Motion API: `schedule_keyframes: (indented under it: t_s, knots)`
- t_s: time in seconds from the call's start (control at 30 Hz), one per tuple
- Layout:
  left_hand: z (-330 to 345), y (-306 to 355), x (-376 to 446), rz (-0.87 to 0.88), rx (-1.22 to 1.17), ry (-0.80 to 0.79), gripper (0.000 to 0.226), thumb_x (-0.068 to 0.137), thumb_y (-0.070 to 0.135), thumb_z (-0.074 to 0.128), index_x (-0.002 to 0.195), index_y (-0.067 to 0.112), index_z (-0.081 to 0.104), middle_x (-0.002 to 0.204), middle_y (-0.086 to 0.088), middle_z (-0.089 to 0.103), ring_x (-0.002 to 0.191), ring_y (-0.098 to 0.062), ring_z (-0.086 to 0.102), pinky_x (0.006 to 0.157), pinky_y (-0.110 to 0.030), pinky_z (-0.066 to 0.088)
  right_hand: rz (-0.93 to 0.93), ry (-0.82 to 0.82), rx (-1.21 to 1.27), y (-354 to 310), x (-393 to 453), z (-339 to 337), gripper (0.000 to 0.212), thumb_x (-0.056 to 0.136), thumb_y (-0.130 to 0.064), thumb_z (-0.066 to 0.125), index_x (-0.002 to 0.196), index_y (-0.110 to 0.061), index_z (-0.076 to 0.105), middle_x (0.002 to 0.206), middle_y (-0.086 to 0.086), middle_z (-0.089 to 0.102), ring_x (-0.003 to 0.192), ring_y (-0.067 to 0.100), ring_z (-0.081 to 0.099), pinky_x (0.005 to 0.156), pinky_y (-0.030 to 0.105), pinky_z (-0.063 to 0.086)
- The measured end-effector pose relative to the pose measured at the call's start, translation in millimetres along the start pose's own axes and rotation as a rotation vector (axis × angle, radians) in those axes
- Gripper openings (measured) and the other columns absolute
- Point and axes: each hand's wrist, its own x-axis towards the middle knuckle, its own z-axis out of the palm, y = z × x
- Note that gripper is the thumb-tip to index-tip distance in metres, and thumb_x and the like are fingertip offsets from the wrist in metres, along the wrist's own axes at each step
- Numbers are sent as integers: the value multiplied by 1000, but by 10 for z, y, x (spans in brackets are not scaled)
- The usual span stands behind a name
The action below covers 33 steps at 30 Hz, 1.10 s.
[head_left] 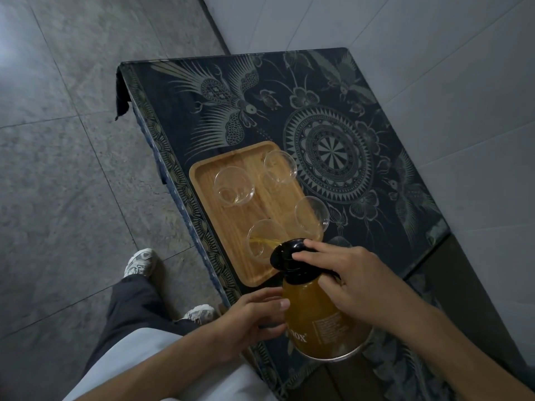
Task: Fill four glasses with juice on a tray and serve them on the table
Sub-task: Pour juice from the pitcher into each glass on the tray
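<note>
A wooden tray (214, 224) lies on the dark patterned table (333, 91) and carries several clear glasses. The glass nearest me (262, 241) receives a thin stream of amber juice; the other glasses (234, 185) (280, 167) (312, 214) look empty. A glass jug of juice (317, 314) with a black lid is tilted toward that near glass. My right hand (350, 280) grips the jug at its handle, fingers lying over the lid. My left hand (254, 316) holds the jug's side, thumb on the glass.
The table stands against a white tiled wall (434, 39) on the right. Grey floor tiles (58, 140) spread to the left, where my legs and white shoes (140, 263) stand beside the table's edge. A second covered surface adjoins at lower right.
</note>
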Motion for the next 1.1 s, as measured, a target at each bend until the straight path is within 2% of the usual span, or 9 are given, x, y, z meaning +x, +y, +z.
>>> schedule_keyframes:
  t_s: [0.2, 0.4, 0.6, 0.73, 0.93, 1.1]
  knots:
    - [50, -1, -34, -13, -30, -23, 61, 80, 19, 84, 137, 12, 63, 134, -15, 70, 127, -31, 66, 119, -51, 42, 8, -9, -13, -2, 9, -26, 54, 93, -18, 56, 135, -50, 59, 151, -20, 49, 68, -31, 47, 59, 1, 35]
    - [60, -15, -35, -14, -46, -27, 61, 81, 18, 83, 138, 12, 62, 132, -14, 72, 126, -29, 67, 115, -46, 46, 16, -17, -5, -4, 11, -25, 53, 93, -19, 55, 136, -50, 59, 151, -20, 49, 66, -28, 49, 62, 1, 32]
    - [39, -8, -47, -14, -61, -38, 63, 82, 19, 84, 140, 12, 60, 134, -16, 70, 127, -30, 66, 111, -42, 50, 18, -24, 7, -19, 21, -19, 53, 93, -18, 56, 136, -49, 60, 151, -19, 50, 68, -24, 53, 59, 3, 38]
    - [31, -6, -63, -18, -54, -45, 64, 81, 20, 84, 140, 13, 59, 134, -16, 70, 127, -30, 66, 112, -42, 49, 26, -32, 5, -31, 30, -25, 54, 92, -18, 55, 136, -49, 59, 152, -18, 49, 67, -11, 60, 59, 9, 47]
    - [33, -20, -57, -15, -79, -36, 70, 76, 21, 88, 140, 13, 60, 140, -21, 65, 132, -34, 61, 115, -45, 47, 23, -36, 7, -43, 35, -43, 54, 93, -17, 55, 136, -48, 59, 152, -16, 50, 69, -20, 57, 60, 6, 44]
    - [56, -21, -82, -15, -93, -44, 66, 80, 20, 84, 141, 13, 58, 141, -21, 63, 133, -33, 60, 108, -38, 53, 32, -42, 9, -37, 41, -57, 53, 93, -19, 56, 137, -48, 59, 152, -18, 50, 66, -18, 57, 61, 6, 43]
